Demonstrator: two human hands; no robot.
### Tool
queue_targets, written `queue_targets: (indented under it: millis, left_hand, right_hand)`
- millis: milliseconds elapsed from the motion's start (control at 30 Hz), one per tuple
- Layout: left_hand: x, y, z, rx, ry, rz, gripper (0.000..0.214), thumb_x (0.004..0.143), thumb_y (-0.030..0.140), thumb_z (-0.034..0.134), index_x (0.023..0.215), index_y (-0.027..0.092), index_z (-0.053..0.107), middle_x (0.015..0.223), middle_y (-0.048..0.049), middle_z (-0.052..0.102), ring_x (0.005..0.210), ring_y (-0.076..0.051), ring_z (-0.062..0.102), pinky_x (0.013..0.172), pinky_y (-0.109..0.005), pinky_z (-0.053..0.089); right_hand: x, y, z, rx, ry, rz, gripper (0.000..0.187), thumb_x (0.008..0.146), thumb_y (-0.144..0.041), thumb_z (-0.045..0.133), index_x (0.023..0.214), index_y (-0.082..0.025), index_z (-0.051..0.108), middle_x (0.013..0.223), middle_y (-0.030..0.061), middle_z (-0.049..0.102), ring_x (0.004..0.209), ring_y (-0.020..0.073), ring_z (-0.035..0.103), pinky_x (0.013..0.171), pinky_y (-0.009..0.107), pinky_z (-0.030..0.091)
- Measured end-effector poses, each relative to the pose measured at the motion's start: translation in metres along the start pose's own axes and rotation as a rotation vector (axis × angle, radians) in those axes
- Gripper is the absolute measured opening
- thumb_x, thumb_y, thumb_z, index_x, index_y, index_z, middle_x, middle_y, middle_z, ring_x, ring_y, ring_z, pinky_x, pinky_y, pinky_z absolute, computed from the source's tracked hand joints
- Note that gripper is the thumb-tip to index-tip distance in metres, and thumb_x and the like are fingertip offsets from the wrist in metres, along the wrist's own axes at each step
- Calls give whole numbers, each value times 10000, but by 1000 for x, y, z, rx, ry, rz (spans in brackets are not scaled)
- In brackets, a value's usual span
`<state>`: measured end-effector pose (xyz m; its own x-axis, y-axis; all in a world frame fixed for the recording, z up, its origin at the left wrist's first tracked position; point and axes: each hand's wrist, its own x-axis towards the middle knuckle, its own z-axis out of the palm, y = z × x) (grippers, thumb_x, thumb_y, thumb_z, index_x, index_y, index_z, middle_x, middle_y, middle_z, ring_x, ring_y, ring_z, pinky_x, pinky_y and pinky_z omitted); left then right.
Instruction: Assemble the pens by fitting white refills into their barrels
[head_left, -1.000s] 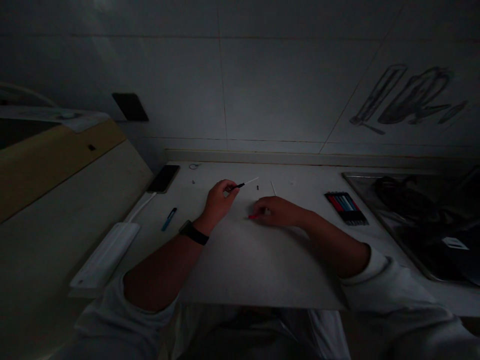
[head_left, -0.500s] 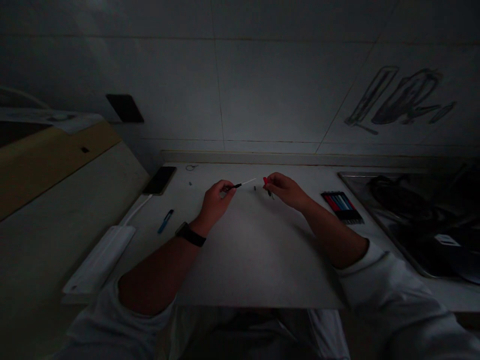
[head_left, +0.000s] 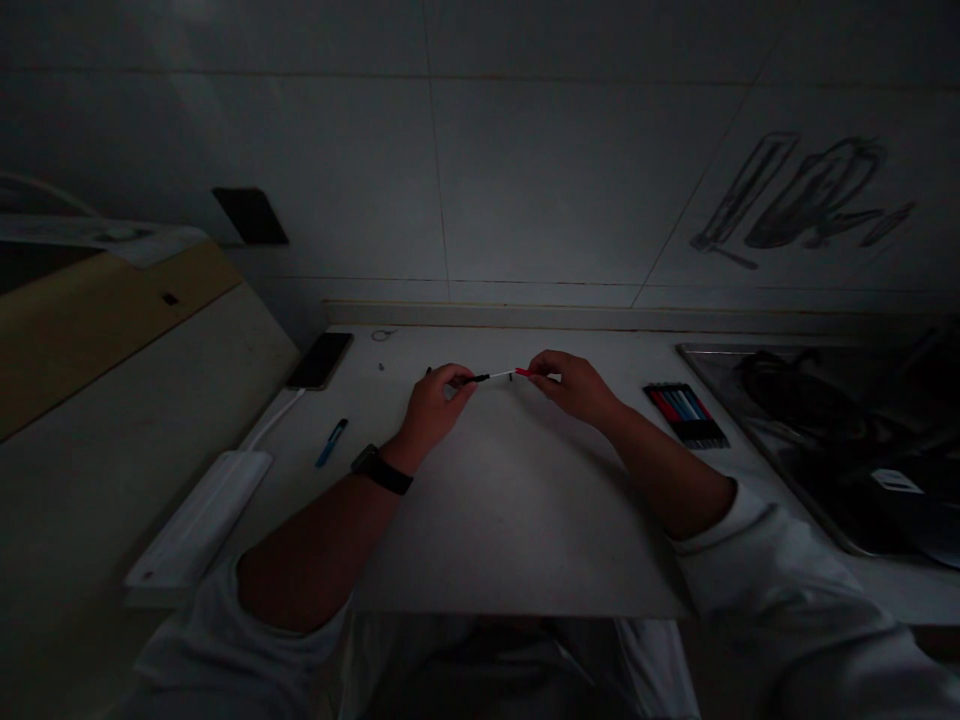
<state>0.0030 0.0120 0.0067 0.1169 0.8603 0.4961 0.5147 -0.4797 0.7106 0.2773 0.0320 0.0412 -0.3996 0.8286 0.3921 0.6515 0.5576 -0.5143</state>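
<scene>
My left hand is closed on a black pen part. Out of its right end sticks a thin white rod that looks like a pen refill. Opposite, my right hand pinches a red pen barrel, held roughly level. The rod's tip meets the barrel's left end; whether it is inside I cannot tell. Most of the barrel is hidden by my fingers. Just below the rod's tip, a tiny dark piece is on the white table.
Left lie a blue pen, a phone, a white power strip, and a thin ring by the wall. At right are a pack of coloured pens and a metal-edged sink or tray holding dark items.
My right hand has turned the red barrel from a tilted position to level and brought it left to the white rod's tip. My left hand has barely moved.
</scene>
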Motion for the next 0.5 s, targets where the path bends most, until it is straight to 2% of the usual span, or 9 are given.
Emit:
queue_targets:
  millis: [267,500]
  left_hand:
    - [-1,0,1,56,-61,82,105,920,216,740,1020,219,710,997,-30,754,927,-191,701,892,-359,558]
    - [-3,6,3,55,-110,88,104,921,224,739,1024,224,726,1014,-41,766,952,-208,712,912,-381,565]
  right_hand:
    - [-4,-11,4,-210,-43,-109,97,966,-257,634,1002,-201,704,967,76,724,843,204,632,784,321,436]
    - [-7,-16,8,-231,-64,-189,112,984,-261,623,1034,-211,710,970,74,726,873,214,637,808,328,419]
